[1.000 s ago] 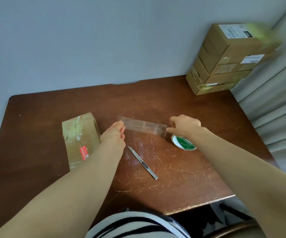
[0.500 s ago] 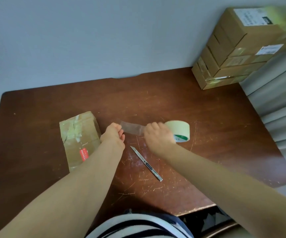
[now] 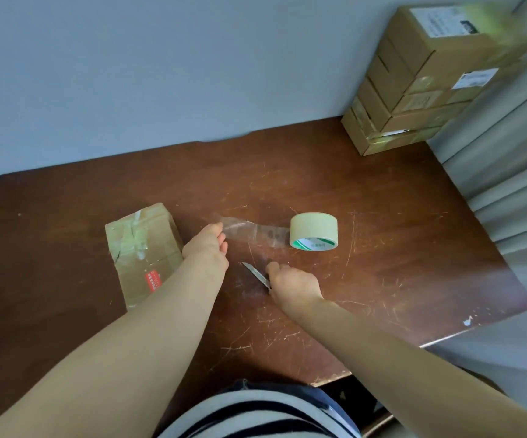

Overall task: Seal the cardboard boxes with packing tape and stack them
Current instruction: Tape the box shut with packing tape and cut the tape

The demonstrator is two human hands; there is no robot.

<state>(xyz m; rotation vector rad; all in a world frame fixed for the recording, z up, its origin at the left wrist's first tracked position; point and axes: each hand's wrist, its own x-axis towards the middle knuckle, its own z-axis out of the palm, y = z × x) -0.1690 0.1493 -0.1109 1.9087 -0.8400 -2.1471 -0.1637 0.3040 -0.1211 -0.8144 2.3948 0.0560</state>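
Note:
A small cardboard box (image 3: 143, 248) with old tape and a red sticker lies on the brown table (image 3: 382, 235) at the left. My left hand (image 3: 208, 245) pinches the free end of a clear tape strip (image 3: 252, 233) that runs right to the tape roll (image 3: 314, 230), which stands on the table on its own. My right hand (image 3: 290, 281) is down on the table with its fingers closed over the handle of a silver utility knife (image 3: 254, 271). The knife's tip shows to the hand's left.
A stack of several sealed cardboard boxes (image 3: 420, 86) stands at the table's far right corner against the wall. Grey curtains (image 3: 515, 172) hang along the right side. The table's near edge is chipped at the right.
My right hand let go of the tape roll, which now stands on the table, and dropped onto the knife. My left hand still holds the strip's end.

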